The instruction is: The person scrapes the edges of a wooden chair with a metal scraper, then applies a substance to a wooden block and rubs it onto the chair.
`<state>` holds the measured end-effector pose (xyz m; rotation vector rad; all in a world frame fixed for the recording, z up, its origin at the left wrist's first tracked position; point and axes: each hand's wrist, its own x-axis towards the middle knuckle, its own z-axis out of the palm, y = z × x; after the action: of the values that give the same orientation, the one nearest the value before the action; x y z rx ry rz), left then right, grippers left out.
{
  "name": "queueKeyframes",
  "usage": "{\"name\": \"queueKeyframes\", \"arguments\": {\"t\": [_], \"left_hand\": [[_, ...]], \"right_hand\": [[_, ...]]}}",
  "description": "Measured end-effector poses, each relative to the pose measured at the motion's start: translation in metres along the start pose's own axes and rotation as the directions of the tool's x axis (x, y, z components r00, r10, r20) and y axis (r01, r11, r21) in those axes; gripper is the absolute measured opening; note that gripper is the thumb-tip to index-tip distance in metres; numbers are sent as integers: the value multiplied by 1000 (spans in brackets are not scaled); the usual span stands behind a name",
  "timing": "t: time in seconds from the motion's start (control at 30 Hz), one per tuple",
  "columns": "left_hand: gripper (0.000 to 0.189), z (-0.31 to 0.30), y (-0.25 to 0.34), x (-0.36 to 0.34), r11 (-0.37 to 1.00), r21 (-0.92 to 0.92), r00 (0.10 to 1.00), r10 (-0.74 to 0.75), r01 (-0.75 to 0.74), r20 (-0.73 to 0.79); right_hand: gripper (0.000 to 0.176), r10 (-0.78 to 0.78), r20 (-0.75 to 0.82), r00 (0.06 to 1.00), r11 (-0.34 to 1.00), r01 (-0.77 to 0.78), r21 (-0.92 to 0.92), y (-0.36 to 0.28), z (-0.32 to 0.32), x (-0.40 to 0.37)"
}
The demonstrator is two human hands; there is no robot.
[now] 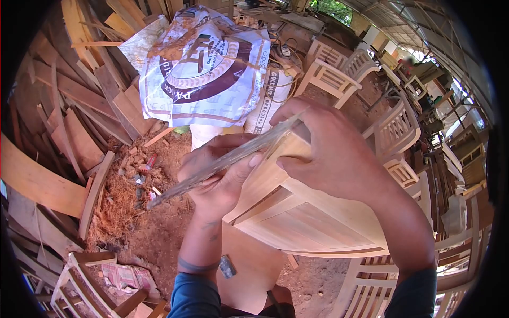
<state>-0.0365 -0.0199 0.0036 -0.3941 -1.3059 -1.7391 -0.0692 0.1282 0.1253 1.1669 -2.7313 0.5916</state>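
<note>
My left hand is closed around a long, thin, grey-brown strip with a rough surface; I cannot make out its exact kind. The strip slants up to the right, its lower end free in the air. My right hand curls over the upper corner of a pale wooden furniture frame, thumb pressed on the wood. The strip's upper end lies by that hand's fingers, partly in front of the frame. Inset panels and a curved lower edge show on the frame, which leans toward me.
Scrap boards pile up on the left beside shavings. A printed white sack stands ahead. Unfinished wooden chairs line the right. A slatted frame lies at lower left, and a small dark block rests on a brown board.
</note>
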Motion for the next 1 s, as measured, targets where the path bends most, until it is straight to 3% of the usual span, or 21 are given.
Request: {"name": "queueKeyframes", "arguments": {"t": [0.2, 0.43, 0.57, 0.63, 0.7, 1.0], "left_hand": [[17, 14, -1, -2, 990, -7, 990, 138, -138, 7], [16, 12, 5, -12, 950, 287, 993, 115, -121, 39], [17, 7, 1, -20, 931, 320, 983, 145, -174, 113], [17, 12, -3, -16, 934, 218, 959, 272, -283, 80], [18, 14, -5, -13, 930, 201, 951, 296, -308, 85], [16, 2, -12, -35, 905, 397, 986, 109, -150, 125]], "right_hand": [[37, 13, 47, 999, 999, -15, 44, -1, -4, 1], [39, -12, -1, 1000, 1000, 12, 22, 1, -1, -2], [40, 2, 19, 1000, 999, -2, 34, 1, -4, -1], [41, 3, 16, 1000, 999, -4, 37, 1, -4, -2], [41, 15, 31, 999, 999, -16, 39, 1, -4, 0], [39, 16, 38, 999, 1000, -16, 12, 1, -6, -1]]}}
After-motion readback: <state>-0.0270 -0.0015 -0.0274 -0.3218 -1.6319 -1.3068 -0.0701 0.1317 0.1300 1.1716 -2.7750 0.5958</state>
